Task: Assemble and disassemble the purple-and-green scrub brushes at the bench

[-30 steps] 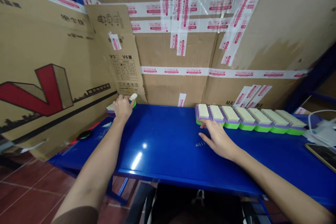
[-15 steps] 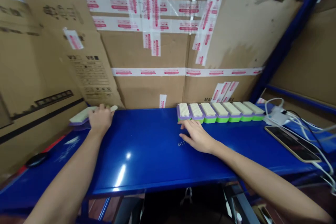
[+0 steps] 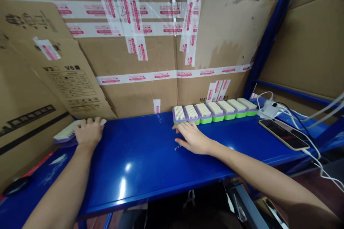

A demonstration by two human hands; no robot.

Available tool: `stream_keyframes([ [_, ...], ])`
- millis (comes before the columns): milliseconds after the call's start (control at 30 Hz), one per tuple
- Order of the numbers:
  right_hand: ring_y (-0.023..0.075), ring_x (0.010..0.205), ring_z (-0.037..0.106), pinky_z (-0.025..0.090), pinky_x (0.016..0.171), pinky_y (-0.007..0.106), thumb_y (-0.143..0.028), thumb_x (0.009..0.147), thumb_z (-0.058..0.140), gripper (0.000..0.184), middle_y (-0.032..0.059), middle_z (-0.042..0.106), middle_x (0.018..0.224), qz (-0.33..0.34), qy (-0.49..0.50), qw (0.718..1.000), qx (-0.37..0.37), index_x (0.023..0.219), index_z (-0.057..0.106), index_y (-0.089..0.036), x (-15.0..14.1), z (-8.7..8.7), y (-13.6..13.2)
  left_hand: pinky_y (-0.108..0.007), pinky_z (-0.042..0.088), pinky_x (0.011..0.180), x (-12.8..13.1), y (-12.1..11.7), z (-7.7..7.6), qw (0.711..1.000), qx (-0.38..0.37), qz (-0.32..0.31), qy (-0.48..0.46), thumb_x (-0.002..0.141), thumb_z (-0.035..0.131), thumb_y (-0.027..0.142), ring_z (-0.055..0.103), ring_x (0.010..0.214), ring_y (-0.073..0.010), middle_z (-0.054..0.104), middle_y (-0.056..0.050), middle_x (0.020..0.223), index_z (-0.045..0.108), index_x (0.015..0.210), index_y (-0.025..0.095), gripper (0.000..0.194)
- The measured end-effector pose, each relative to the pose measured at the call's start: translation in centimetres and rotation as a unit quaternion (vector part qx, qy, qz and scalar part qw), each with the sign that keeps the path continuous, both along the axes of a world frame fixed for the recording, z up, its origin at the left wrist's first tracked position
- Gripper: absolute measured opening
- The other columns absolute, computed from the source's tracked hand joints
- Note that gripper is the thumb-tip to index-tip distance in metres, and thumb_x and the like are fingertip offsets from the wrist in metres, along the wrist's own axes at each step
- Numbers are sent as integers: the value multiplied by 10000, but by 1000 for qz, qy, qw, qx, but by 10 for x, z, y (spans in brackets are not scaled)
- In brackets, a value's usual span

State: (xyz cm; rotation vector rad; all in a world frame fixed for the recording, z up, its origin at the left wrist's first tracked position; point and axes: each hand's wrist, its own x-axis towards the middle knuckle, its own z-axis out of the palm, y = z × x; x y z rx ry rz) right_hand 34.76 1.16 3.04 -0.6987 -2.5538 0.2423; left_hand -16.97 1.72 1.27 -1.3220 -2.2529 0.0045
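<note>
At the table's left back, my left hand (image 3: 89,134) curls over a scrubbing brush (image 3: 102,122), its pale end and a bit of green showing past the fingers. Beside that hand lie more pale bristles over a purple base (image 3: 66,132), partly covered by it. My right hand (image 3: 195,139) rests palm down, fingers stretched and thumb apart, holding nothing. Its fingertips are at the front of the nearest brushes in a row of scrubbing brushes (image 3: 205,112), bristles up, with purple and green bodies. Tiny pale pieces (image 3: 176,148) lie by the right thumb.
A blue table (image 3: 134,171) spans the view, with taped cardboard (image 3: 150,93) behind it. On the right are a phone (image 3: 283,134), a white charger (image 3: 269,108) and cables. A black round object (image 3: 17,186) lies at the left edge. A blue post (image 3: 266,39) rises at right.
The view has turned to the right, so most things sit further left. A green bit now shows at my left fingers. My right hand keeps its place by the row of brushes.
</note>
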Motion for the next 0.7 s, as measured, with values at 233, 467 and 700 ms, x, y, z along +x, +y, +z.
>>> stream_keyframes([
  [233, 349, 1259, 694, 447, 1122, 547, -314, 1155, 626, 387, 146, 738, 1329, -1, 10, 1000, 9, 1513, 518, -211, 1, 2, 0, -470, 387, 1023, 2, 3, 1, 1000, -11, 1, 2, 1102, 453, 334, 566, 1351, -410, 730, -262, 1420, 707, 1355, 150, 402],
  [467, 352, 1285, 689, 438, 1126, 540, -320, 1156, 626, 419, 154, 733, 1367, -7, 12, 1000, -1, 1542, 489, -231, 3, 5, 1, -493, 412, 1031, 1, 2, 3, 1000, -14, 0, 19, 1056, 500, 319, 537, 1367, -414, 683, -251, 1460, 748, 1383, 146, 445],
  [700, 351, 1261, 690, 442, 1107, 536, -317, 1161, 622, 412, 158, 732, 1343, -13, -6, 1000, -10, 1535, 489, -208, 3, 6, 1, -492, 400, 1063, -1, 2, 2, 1000, -11, 7, 4, 1100, 435, 266, 533, 1369, -410, 681, -257, 1467, 719, 1381, 151, 416],
])
